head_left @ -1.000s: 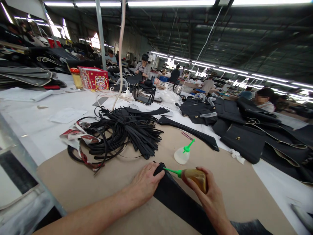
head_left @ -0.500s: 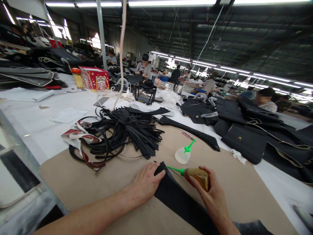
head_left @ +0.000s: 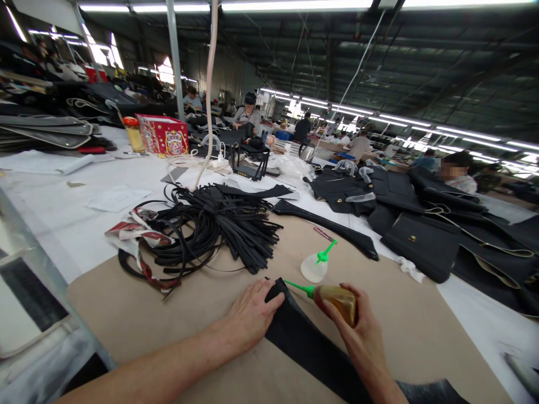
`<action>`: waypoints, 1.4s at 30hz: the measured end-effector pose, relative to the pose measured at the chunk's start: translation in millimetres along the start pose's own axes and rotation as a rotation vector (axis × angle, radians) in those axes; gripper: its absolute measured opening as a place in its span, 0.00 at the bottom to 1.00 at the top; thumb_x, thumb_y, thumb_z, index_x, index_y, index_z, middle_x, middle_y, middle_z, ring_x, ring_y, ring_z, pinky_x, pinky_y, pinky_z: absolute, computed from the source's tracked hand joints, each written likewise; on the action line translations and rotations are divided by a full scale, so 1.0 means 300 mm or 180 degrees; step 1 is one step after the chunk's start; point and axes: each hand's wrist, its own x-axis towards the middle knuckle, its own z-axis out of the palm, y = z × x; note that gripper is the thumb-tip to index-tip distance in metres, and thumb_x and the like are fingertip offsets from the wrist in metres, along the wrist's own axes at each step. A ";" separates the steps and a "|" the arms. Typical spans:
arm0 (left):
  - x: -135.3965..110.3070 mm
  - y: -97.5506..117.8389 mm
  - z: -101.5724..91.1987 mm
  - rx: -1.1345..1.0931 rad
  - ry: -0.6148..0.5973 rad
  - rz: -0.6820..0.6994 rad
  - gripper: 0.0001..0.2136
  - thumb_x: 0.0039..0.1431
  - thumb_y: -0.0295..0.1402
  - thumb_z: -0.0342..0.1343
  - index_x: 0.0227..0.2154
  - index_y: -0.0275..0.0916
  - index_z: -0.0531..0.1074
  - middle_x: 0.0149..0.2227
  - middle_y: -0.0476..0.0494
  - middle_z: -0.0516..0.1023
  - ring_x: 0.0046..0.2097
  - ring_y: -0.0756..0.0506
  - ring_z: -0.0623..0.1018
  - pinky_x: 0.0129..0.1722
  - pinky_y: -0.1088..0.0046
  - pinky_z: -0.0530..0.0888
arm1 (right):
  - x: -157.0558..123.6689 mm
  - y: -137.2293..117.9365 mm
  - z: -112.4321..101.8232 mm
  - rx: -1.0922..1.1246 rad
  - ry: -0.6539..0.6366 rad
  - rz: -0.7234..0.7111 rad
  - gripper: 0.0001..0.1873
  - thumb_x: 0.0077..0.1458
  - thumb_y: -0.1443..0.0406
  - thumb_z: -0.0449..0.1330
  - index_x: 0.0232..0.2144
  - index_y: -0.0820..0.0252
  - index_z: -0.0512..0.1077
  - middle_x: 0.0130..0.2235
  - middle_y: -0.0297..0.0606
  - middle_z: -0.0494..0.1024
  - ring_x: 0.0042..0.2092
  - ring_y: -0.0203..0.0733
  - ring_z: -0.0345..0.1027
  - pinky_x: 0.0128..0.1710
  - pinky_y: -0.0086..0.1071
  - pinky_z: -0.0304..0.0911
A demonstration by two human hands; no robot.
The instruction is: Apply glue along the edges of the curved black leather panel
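— Hands first: what do they hold?

— The right hand is closed around a glue bottle; its green nozzle touches the rounded end of a black leather piece. The left hand lies flat and open on that end.

— And around them?

— A second bottle stands just behind, and a pile of black straps further left.

— Any change?

— The nozzle moved slightly left since half a second ago.
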 end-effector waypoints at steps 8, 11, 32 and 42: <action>0.006 -0.006 0.003 0.0000 -0.0013 -0.0001 0.16 0.65 0.28 0.47 0.54 0.46 0.67 0.58 0.39 0.66 0.60 0.37 0.66 0.59 0.57 0.67 | 0.006 0.014 0.017 -0.0065 -0.0064 -0.0056 0.31 0.50 0.43 0.61 0.48 0.54 0.64 0.44 0.38 0.73 0.43 0.49 0.69 0.43 0.40 0.64; 0.004 -0.009 0.010 0.0001 0.0037 0.0013 0.17 0.64 0.28 0.48 0.54 0.46 0.66 0.59 0.39 0.65 0.60 0.38 0.65 0.59 0.57 0.67 | 0.005 0.003 0.016 0.0055 0.0001 -0.0089 0.30 0.51 0.43 0.61 0.48 0.53 0.64 0.45 0.38 0.72 0.44 0.48 0.69 0.44 0.39 0.64; 0.007 -0.009 0.014 0.0047 -0.0028 0.0029 0.18 0.64 0.26 0.47 0.55 0.46 0.65 0.59 0.37 0.64 0.61 0.36 0.64 0.59 0.55 0.67 | -0.007 0.001 0.031 0.0132 -0.0176 -0.0048 0.30 0.51 0.43 0.61 0.48 0.54 0.64 0.45 0.37 0.72 0.44 0.47 0.68 0.44 0.38 0.63; 0.009 -0.004 0.004 0.0069 -0.0058 0.0039 0.18 0.64 0.26 0.47 0.55 0.47 0.65 0.59 0.38 0.64 0.60 0.37 0.65 0.58 0.56 0.68 | -0.030 -0.015 0.003 0.0123 -0.0180 -0.0081 0.28 0.52 0.45 0.62 0.48 0.52 0.64 0.45 0.36 0.72 0.44 0.46 0.68 0.44 0.37 0.64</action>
